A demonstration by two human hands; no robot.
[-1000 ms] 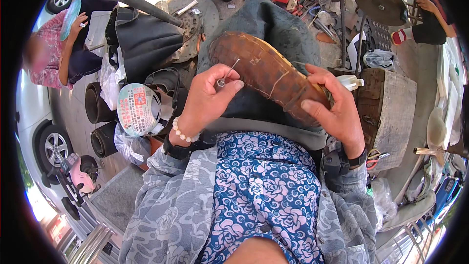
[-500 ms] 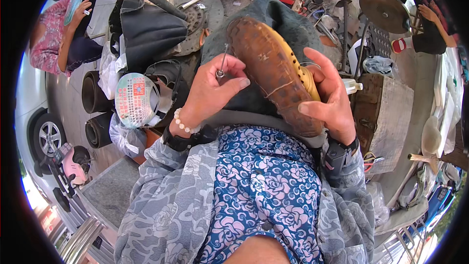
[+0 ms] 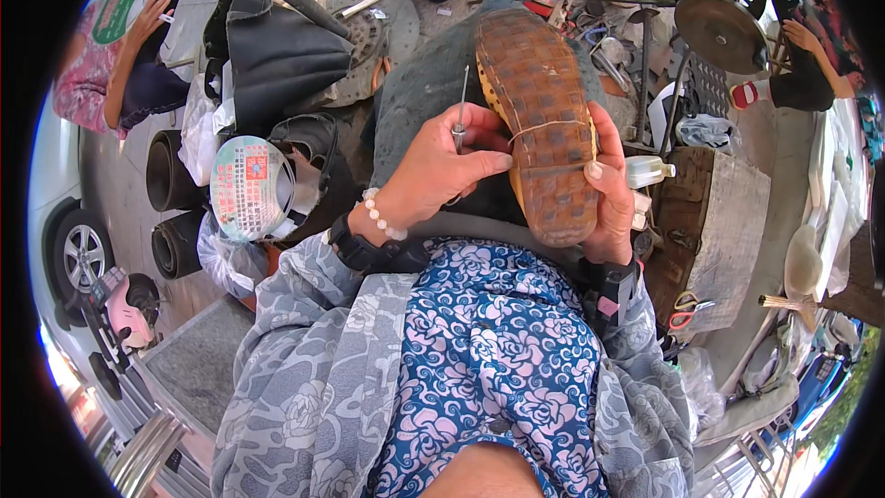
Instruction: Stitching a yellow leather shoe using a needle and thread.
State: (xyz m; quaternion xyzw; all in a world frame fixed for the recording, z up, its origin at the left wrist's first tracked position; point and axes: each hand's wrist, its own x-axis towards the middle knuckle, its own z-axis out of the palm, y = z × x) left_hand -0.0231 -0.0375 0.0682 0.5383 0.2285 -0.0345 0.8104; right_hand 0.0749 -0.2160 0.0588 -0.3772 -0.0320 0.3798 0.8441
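A yellow shoe [image 3: 542, 74] stands with its brown checkered sole toward me, its toe-to-heel line nearly upright. My right hand [image 3: 611, 192] is closed on its right edge, thumb pressed on the sole. In my left hand [image 3: 441, 164] is a thin metal awl [image 3: 464, 97], its point upward. The thumb and fingertips of that hand pinch at the shoe's left edge; whether they also hold thread is hidden. A pale thread [image 3: 553, 125] crosses the sole between the two hands. A dark cloth [image 3: 415, 92] covers my lap beneath.
A wooden box [image 3: 728, 231] with scissors [image 3: 687, 310] beside it stands right. Dark leather [image 3: 286, 46] and a round printed fan [image 3: 251, 189] are left. A metal wheel [image 3: 724, 30] rises at the far right. People sit at both sides.
The shoe has turned more upright, its sole now facing me squarely. My left hand has moved right to the shoe's edge, and the awl has come along with it.
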